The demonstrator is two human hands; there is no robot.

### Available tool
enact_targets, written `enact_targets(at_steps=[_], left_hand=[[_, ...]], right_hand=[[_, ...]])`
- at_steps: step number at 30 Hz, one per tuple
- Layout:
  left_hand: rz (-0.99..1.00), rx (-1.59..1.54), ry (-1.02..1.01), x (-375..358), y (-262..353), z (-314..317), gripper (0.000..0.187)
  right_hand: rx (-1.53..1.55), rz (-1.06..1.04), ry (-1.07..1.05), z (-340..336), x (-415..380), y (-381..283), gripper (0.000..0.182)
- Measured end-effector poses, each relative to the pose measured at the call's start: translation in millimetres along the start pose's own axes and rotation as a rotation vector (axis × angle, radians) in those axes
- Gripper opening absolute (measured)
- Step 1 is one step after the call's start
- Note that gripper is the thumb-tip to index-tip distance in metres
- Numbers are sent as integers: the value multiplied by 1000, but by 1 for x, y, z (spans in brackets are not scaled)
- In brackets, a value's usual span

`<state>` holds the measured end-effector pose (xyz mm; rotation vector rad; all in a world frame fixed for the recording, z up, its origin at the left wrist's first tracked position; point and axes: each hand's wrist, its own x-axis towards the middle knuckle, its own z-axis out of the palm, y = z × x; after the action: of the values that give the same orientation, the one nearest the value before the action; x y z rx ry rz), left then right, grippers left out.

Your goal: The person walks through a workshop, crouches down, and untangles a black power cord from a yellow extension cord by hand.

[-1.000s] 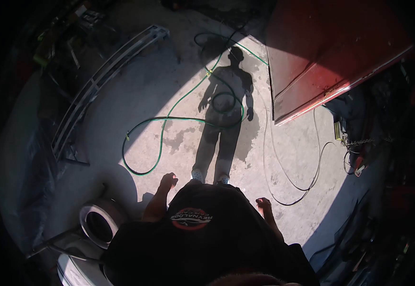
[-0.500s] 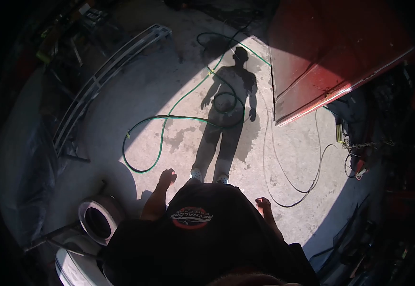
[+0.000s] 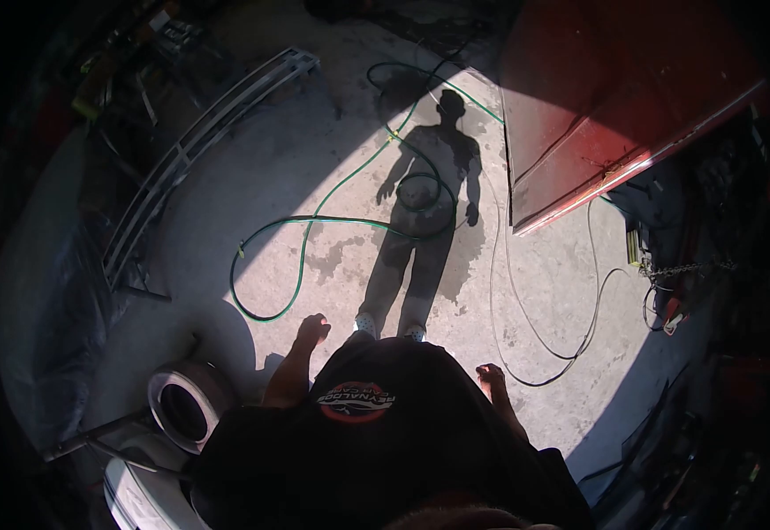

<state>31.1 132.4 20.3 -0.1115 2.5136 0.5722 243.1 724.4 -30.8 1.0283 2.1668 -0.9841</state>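
My left hand [image 3: 315, 329] hangs beside my body, fingers loosely bent and holding nothing that I can see. On the other side, my right hand [image 3: 491, 378] hangs low in the same way, its fingers slightly apart. Both are away from any object. In the shadow [image 3: 429, 194] on the floor, the arms hang down and finger shapes show at both hands. A green hose [image 3: 301, 265] lies in loops on the concrete ahead of my left hand. Ahead of my right hand a thin dark cable [image 3: 570, 356] curves over the floor.
A red panel [image 3: 597, 115] with a sharp lower edge juts in at upper right. A long metal frame [image 3: 177, 159] lies at left. A tire [image 3: 182, 408] is near my left side, beside a white rounded object [image 3: 142, 495]. A chain [image 3: 690, 268] hangs at right.
The view has shifted very slightly. Both hands keep hanging at my sides, and nothing has been picked up or moved.
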Motion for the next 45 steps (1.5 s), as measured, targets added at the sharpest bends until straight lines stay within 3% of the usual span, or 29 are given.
enact_targets(at_steps=[2, 5, 14, 26, 30, 34, 40, 43, 45], left_hand=[[-6, -2, -17, -2, 6, -4, 34], [18, 12, -7, -1, 5, -1, 35], [58, -7, 22, -3, 6, 16, 34], [69, -34, 43, -4, 15, 11, 34], [74, -3, 43, -3, 10, 18, 28], [52, 224, -199, 8, 4, 15, 32], [39, 68, -31, -4, 21, 9, 35], [245, 135, -22, 1, 16, 15, 39], [202, 28, 4, -1, 19, 19, 40]], right_hand=[[7, -22, -3, 10, 16, 20, 32], [-136, -42, 14, -11, -23, -20, 32], [-55, -12, 0, -13, -28, -19, 30], [96, 4, -24, 19, 30, 36, 31], [32, -4, 17, 5, 0, -1, 30], [7, -54, 12, 13, 16, 11, 31], [-47, -55, 17, 5, 18, 3, 32], [-26, -93, 22, 8, 31, 14, 32], [-3, -102, 13, 6, 35, 19, 32]])
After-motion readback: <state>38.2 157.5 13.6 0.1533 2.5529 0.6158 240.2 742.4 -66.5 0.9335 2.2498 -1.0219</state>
